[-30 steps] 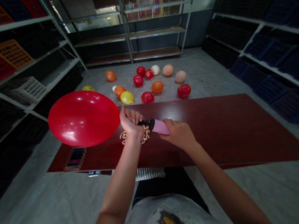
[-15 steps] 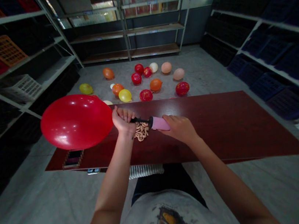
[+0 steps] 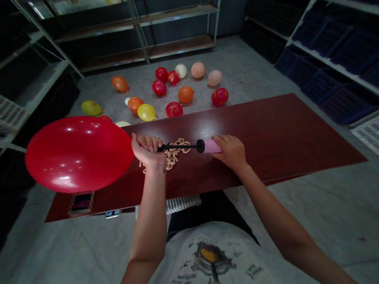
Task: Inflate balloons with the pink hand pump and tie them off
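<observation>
A big red balloon (image 3: 77,153) floats at the left, its neck pinched in my left hand (image 3: 147,150), which is closed round the black nozzle of a hand pump (image 3: 190,147). My right hand (image 3: 230,149) is wrapped round the pump's pink barrel, with a stretch of black rod showing between barrel and nozzle. Both hands hover over a dark red table (image 3: 280,134). Beneath the rod lies a small heap of limp tan balloons (image 3: 174,152).
Several inflated balloons (image 3: 171,91) in red, orange, yellow and cream lie on the concrete floor beyond the table. Metal shelving with crates lines both sides and the back wall. A blurred-out dark object (image 3: 81,203) sits near the table's left front corner.
My right hand has drawn the pink barrel to the right, exposing more black rod. The red balloon looks slightly larger. The camera has tipped downward.
</observation>
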`<state>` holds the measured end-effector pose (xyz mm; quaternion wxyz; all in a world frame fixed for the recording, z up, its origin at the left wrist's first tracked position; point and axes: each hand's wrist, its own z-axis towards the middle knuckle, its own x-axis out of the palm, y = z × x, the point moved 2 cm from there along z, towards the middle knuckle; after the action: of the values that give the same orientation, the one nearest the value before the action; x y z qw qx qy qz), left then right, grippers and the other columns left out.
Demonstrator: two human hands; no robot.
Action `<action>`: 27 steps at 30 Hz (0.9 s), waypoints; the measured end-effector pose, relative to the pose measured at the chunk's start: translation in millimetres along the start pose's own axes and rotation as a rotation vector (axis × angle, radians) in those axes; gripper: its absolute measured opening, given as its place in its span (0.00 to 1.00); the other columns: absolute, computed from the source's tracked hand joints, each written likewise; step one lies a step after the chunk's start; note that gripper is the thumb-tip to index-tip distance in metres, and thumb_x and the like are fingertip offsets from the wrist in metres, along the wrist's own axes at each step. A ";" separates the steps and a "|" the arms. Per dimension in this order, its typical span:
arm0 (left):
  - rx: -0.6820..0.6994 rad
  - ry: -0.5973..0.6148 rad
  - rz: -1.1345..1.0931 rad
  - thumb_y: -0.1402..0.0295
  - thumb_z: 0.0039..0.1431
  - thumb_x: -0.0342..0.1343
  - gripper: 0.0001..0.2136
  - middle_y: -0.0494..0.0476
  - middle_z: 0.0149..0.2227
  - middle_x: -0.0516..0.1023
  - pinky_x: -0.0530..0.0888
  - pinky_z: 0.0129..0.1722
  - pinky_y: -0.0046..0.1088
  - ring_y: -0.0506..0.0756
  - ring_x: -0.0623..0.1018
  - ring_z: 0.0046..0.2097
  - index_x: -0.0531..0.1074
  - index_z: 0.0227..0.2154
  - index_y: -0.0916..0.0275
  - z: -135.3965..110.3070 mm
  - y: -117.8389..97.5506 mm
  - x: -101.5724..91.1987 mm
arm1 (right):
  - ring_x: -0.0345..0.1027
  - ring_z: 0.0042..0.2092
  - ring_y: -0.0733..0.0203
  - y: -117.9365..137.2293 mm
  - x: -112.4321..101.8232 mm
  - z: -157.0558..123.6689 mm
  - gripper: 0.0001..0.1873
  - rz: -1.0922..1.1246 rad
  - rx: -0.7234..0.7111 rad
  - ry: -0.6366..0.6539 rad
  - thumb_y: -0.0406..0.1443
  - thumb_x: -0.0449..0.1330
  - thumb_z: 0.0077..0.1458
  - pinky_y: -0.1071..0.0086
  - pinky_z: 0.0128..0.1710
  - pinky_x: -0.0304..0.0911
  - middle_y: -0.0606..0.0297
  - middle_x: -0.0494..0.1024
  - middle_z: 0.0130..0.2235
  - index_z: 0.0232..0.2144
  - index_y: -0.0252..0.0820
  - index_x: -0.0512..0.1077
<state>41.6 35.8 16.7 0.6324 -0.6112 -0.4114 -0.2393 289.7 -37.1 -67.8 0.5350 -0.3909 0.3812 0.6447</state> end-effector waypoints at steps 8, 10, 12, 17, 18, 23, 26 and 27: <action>0.071 -0.059 -0.007 0.63 0.71 0.39 0.25 0.45 0.12 0.45 0.52 0.17 0.27 0.47 0.49 0.14 0.44 0.15 0.60 -6.9 53.6 2.6 | 0.63 0.51 0.49 -2.2 29.9 -4.1 0.26 0.063 0.120 -0.123 0.49 0.53 0.61 0.58 0.53 0.51 0.53 0.75 0.51 0.54 0.42 0.71; 0.038 -0.070 -0.008 0.62 0.71 0.39 0.25 0.45 0.12 0.45 0.53 0.17 0.27 0.47 0.49 0.14 0.44 0.15 0.59 -12.5 72.2 7.8 | 0.62 0.51 0.48 -2.7 29.5 -5.1 0.26 0.060 0.115 -0.116 0.49 0.52 0.61 0.57 0.53 0.50 0.52 0.75 0.51 0.54 0.41 0.71; 0.005 -0.072 -0.004 0.62 0.72 0.39 0.26 0.44 0.12 0.45 0.52 0.17 0.27 0.47 0.48 0.13 0.45 0.15 0.59 -18.4 89.6 13.4 | 0.62 0.52 0.48 -3.5 29.4 -5.7 0.25 0.065 0.110 -0.093 0.47 0.52 0.61 0.56 0.53 0.50 0.52 0.75 0.52 0.55 0.41 0.71; -0.034 -0.062 0.002 0.64 0.72 0.39 0.26 0.46 0.11 0.46 0.52 0.17 0.27 0.47 0.49 0.13 0.45 0.14 0.60 -24.4 106.1 16.3 | 0.62 0.52 0.48 -1.3 31.2 -5.9 0.27 0.068 0.067 0.003 0.47 0.50 0.62 0.57 0.53 0.51 0.52 0.74 0.52 0.58 0.40 0.68; -0.036 -0.069 0.018 0.64 0.71 0.39 0.26 0.46 0.11 0.45 0.53 0.17 0.27 0.46 0.49 0.13 0.45 0.15 0.60 -24.0 103.9 14.3 | 0.62 0.51 0.48 0.3 31.5 -5.6 0.28 0.066 0.051 0.018 0.48 0.49 0.63 0.57 0.52 0.50 0.51 0.74 0.52 0.58 0.40 0.68; -0.035 -0.107 0.108 0.65 0.71 0.38 0.25 0.46 0.12 0.44 0.53 0.18 0.27 0.46 0.49 0.13 0.43 0.16 0.61 -20.0 82.7 0.3 | 0.62 0.50 0.48 8.1 32.0 -3.0 0.32 0.072 -0.058 0.042 0.53 0.46 0.64 0.58 0.52 0.50 0.53 0.74 0.52 0.60 0.41 0.65; -0.006 -0.068 0.074 0.67 0.70 0.37 0.24 0.46 0.12 0.44 0.53 0.18 0.27 0.46 0.48 0.13 0.43 0.15 0.61 -16.3 69.3 -7.8 | 0.61 0.50 0.49 8.9 31.5 -2.4 0.33 0.067 -0.100 0.041 0.55 0.46 0.63 0.59 0.51 0.49 0.54 0.74 0.53 0.61 0.41 0.65; -0.005 -0.059 0.059 0.67 0.70 0.37 0.24 0.46 0.12 0.43 0.53 0.18 0.27 0.47 0.47 0.14 0.42 0.15 0.61 -14.3 64.4 -10.9 | 0.61 0.49 0.49 8.8 31.1 -2.3 0.34 0.065 -0.106 0.041 0.55 0.45 0.63 0.59 0.50 0.49 0.54 0.74 0.53 0.61 0.41 0.65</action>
<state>90.8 28.6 -28.0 0.6252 -0.6316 -0.4108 -0.2035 277.5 -28.2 -96.5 0.4842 -0.4193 0.3699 0.6730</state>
